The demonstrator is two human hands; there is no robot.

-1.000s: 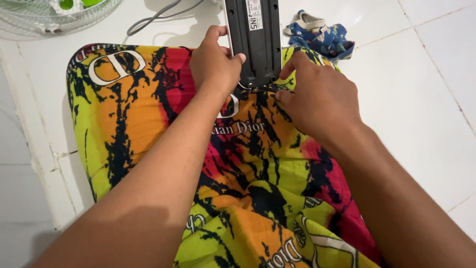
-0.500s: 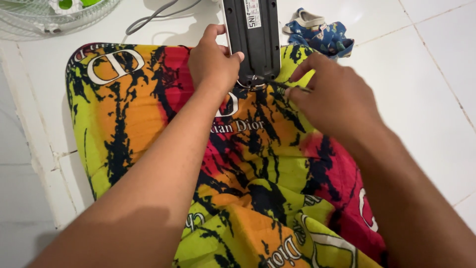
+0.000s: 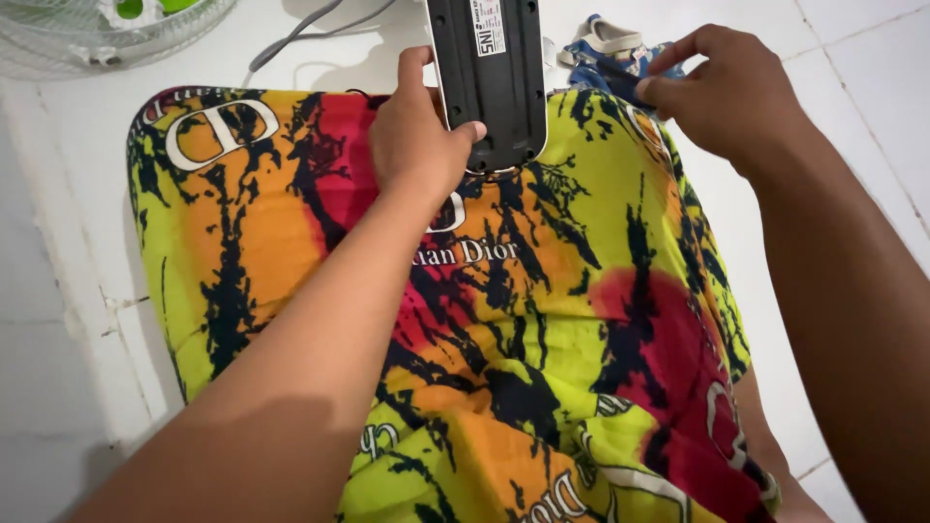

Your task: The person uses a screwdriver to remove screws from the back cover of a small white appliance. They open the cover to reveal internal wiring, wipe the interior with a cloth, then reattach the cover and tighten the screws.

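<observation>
A black plastic device (image 3: 489, 87) with a white label lies bottom side up at the far edge of a bright yellow, orange, red and black printed cloth (image 3: 542, 320) that covers my lap. My left hand (image 3: 417, 145) grips the device's left side, with the thumb hooked under its near end. My right hand (image 3: 736, 97) is off to the right of the device, and its fingertips pinch a thin dark item (image 3: 620, 85) that I cannot identify. That hand hovers over the cloth's far right corner, next to a blue patterned cloth (image 3: 591, 68).
White tiled floor (image 3: 852, 77) lies all around. A fan with a white grille (image 3: 116, 29) sits at the far left, and a grey cable (image 3: 291, 39) runs from near it toward the device. A pale strap-like thing (image 3: 610, 34) lies on the blue cloth.
My right hand has left the near end of the device and moved right and away, to the blue cloth, where it now pinches a thin dark item. My left hand keeps its hold.
</observation>
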